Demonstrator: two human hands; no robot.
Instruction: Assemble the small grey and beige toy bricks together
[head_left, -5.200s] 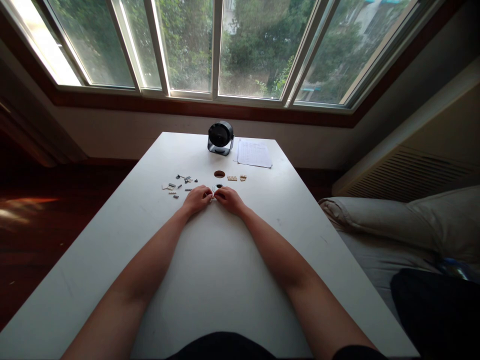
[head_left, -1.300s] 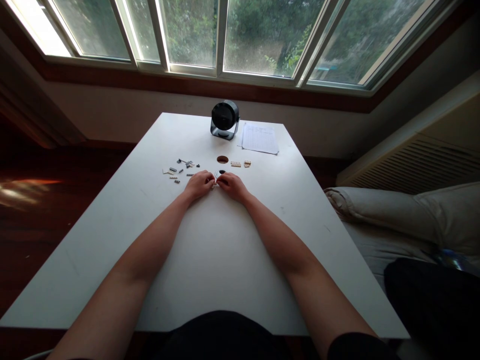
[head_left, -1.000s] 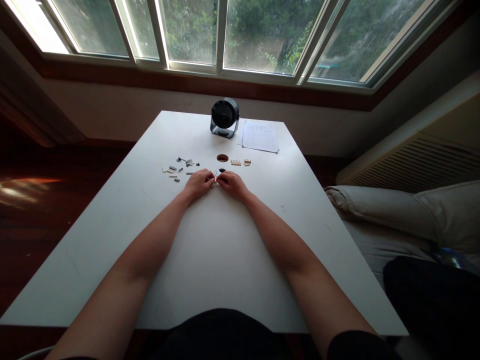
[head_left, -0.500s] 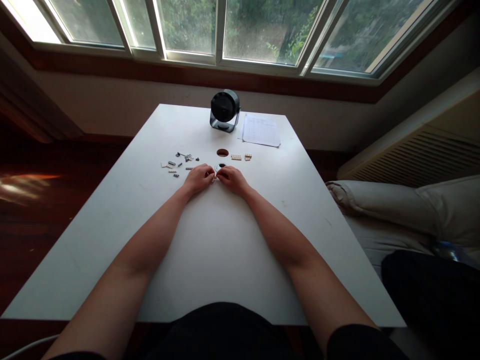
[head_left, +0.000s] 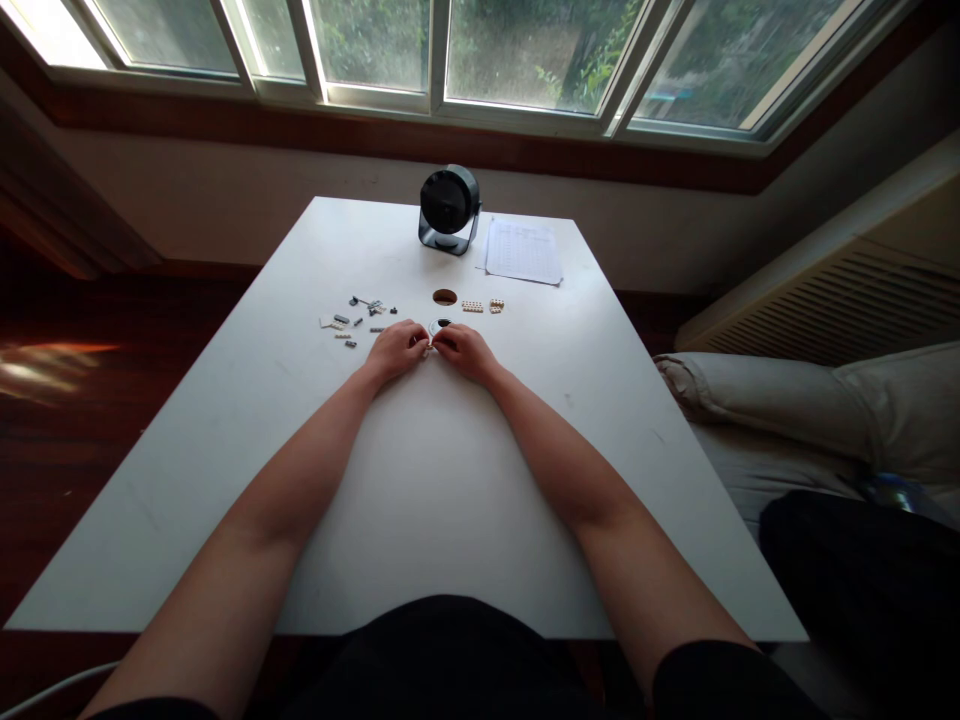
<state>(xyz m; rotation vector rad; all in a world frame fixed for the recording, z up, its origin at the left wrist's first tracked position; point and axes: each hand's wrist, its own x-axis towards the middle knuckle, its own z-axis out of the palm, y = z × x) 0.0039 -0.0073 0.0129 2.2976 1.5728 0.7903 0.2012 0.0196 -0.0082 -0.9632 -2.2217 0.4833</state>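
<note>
My left hand (head_left: pixel 399 348) and my right hand (head_left: pixel 463 350) meet over the middle of the white table (head_left: pixel 450 480), fingertips pinched together around something small and pale, mostly hidden by the fingers. Just behind the fingertips lies a round, light-rimmed piece (head_left: pixel 442 325) with a dark centre, partly covered by my right hand. Left of my left hand are scattered small grey, black and white building pieces (head_left: pixel 341 320). Beyond my right hand sit two groups of small tan studded pieces, a wider one (head_left: pixel 472 306) and a narrower one (head_left: pixel 496 306).
A round hole (head_left: pixel 445 297) opens in the tabletop behind my hands. Farther back stand a small black fan (head_left: pixel 450 205) and printed paper sheets (head_left: pixel 523 250). Windows (head_left: pixel 390 50) are beyond the table; a pale sofa (head_left: pixel 780 400) is at the right.
The whole view has tipped slightly, so the table and fan sit a little higher. Both hands stay together at the same spot, with only slight finger movement.
</note>
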